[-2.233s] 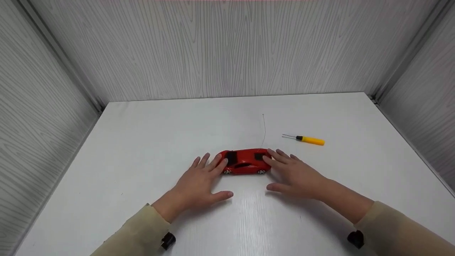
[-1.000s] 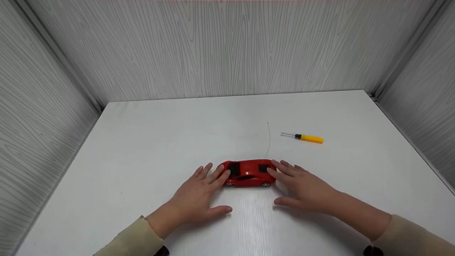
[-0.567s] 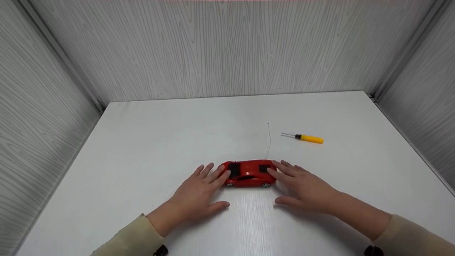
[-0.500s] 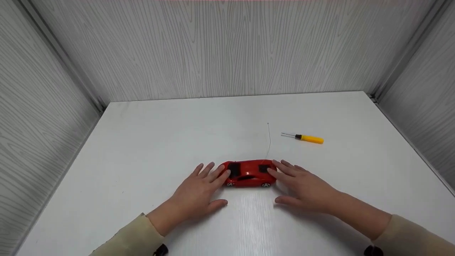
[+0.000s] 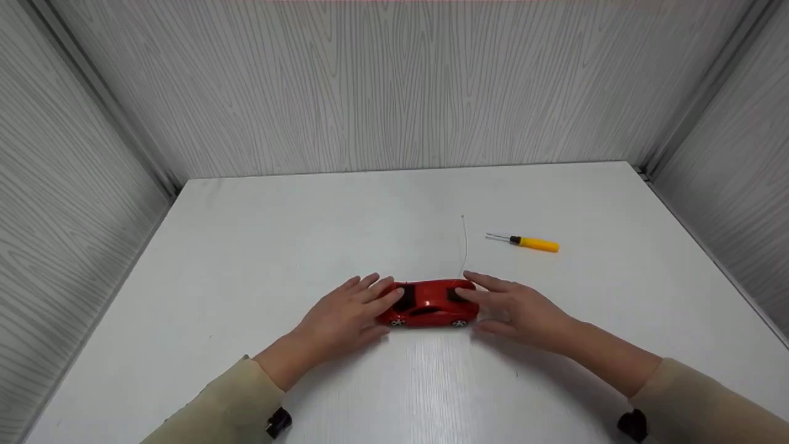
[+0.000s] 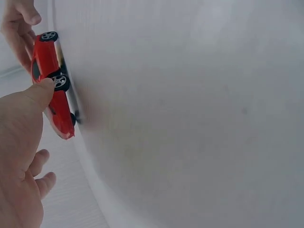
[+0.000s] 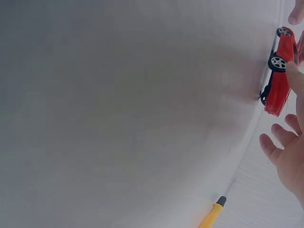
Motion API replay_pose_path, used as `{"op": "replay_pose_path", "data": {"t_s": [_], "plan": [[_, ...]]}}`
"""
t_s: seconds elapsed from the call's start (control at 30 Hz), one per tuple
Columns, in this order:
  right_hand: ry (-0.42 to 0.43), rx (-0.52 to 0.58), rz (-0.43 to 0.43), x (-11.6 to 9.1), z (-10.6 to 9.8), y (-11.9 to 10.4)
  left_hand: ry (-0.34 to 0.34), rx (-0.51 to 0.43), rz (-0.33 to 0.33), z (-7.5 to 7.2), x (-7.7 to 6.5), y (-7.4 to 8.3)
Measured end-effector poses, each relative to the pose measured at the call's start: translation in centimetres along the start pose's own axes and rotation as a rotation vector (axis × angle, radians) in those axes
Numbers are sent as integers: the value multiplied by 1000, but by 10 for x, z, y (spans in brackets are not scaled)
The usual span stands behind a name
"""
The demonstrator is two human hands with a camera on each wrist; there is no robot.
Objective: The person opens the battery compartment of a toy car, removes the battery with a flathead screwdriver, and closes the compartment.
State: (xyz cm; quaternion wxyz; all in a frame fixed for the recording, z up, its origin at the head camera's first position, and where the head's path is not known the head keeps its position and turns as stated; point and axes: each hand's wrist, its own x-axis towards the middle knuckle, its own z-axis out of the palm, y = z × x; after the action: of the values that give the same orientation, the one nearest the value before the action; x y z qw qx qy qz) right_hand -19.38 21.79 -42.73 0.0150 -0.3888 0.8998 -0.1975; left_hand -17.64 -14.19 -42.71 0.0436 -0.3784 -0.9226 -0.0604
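Only in wrist views: red car's third wheel.

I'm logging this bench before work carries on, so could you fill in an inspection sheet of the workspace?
Surface: white table with a few tiny dark specks.
Job's things: red toy car, wheels down.
Clutter: yellow-handled tool, lying apart from the car and untouched.
Hands: left hand and right hand at opposite ends of the car; whether they grip it is unclear.
Cables: one thin wire extends from the car toward the back; its attachment is unclear.
Surroundings: pale wood-grain panels behind and on both sides.
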Motion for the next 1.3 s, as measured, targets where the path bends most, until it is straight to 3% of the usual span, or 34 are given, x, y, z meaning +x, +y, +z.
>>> {"op": "replay_pose_path", "data": {"t_s": [0.13,0.3,0.67,0.93,1.3], "plan": [[5,25,-17,4,2,5,11,2,50,3,0,-3],[23,52,-43,6,5,11,26,-1,61,6,-3,-7],[69,119,-37,9,10,14,32,-42,32,8,0,-11],[101,99,-29,10,14,17,84,-110,13,11,4,-11],[79,130,36,9,15,13,92,-196,3,14,1,-10]]}}
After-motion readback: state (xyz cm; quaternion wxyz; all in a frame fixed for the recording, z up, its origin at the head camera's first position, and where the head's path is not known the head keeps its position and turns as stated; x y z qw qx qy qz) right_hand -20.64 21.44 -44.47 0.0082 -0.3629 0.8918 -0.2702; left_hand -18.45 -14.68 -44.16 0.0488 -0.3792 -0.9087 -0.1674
